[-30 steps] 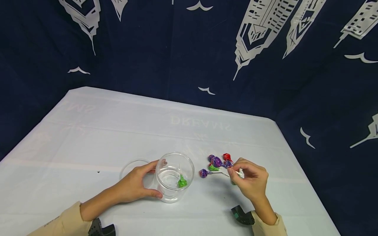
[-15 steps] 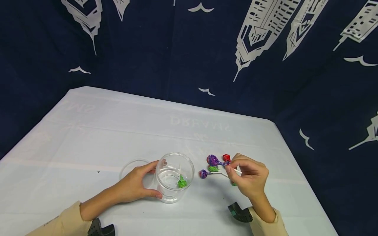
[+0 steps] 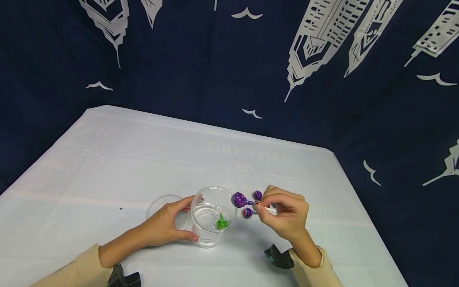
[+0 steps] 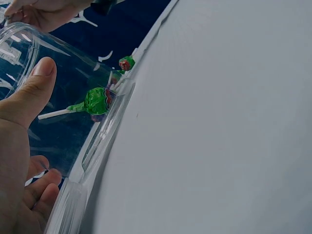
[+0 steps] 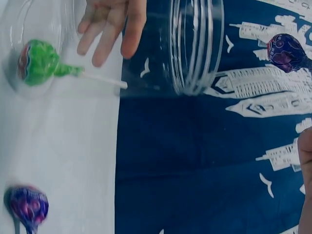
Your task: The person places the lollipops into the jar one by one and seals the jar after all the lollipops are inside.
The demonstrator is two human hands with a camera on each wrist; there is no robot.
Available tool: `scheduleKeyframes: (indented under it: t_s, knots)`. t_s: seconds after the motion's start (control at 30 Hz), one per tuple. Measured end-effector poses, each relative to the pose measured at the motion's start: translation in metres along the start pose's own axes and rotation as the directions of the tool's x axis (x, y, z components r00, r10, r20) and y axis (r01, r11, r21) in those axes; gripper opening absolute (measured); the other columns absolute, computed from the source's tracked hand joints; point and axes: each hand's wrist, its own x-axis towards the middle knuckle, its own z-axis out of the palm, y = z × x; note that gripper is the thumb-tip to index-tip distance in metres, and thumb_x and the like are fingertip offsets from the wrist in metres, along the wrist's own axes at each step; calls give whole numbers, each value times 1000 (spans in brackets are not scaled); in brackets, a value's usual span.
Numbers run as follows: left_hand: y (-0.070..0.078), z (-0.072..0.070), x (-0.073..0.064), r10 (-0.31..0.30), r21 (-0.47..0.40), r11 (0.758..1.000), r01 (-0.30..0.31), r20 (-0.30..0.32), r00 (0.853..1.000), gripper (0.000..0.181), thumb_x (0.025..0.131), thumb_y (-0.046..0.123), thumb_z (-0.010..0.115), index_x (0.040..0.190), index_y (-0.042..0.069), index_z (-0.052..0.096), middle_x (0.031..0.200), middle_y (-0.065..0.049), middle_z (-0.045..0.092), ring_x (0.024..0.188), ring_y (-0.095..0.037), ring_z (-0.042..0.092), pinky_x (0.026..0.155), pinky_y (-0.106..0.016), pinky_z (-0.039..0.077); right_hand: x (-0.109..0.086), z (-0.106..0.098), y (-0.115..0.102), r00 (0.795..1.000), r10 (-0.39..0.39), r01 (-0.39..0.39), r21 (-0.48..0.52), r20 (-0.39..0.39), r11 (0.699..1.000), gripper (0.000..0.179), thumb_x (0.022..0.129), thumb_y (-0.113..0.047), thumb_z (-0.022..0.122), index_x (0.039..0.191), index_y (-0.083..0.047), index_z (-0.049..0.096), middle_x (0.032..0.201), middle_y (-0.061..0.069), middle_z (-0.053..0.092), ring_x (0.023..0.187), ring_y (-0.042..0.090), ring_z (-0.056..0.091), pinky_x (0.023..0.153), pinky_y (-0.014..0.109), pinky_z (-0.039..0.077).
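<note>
My right hand (image 3: 287, 209) pinches a likely light, slick-wrapped lollipop (image 3: 239, 200) by its stick (image 3: 271, 210), surest hold; left hand (image 3: 166, 223) grips cup (image 3: 206, 235), well inside tabletop's right edge (image 3: 369, 231).

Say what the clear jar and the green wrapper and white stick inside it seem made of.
Clear jar: probably glossy plastic, see-through with bright highlights; glass can't be ruled out.
Green wrapper: seemingly thin, shiny film, crinkled and twisted at the neck.
White stick: plastic or rolled paper; smooth, matte look leaves it open.

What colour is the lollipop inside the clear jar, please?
The lollipop is mostly green with a reddish patch, best seen in the left wrist view.
</note>
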Motion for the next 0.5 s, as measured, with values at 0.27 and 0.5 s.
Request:
scheduleKeyframes:
  t_s: [0.27,0.5]
  knots:
    - [-1,1,0,2,16,1000,-2,6,1000,96,68,45,88,147,10,44,135,-3,60,117,-19,60,102,-46,46,-7,14,7,999,20,-20,-13,30,1000,16,84,3,73,73,7,62,65,13,60,60,20,50,59,26,46]
    - [-2,0,1,4,-11,1000,-4,16,1000,95,70,44,87,147,10,43,135,-2,60,117,-20,60,103,-47,45,-10,22,15,998,25,-27,19,60,999,15,85,4,71,75,7,61,64,11,57,57,18,48,47,25,40]
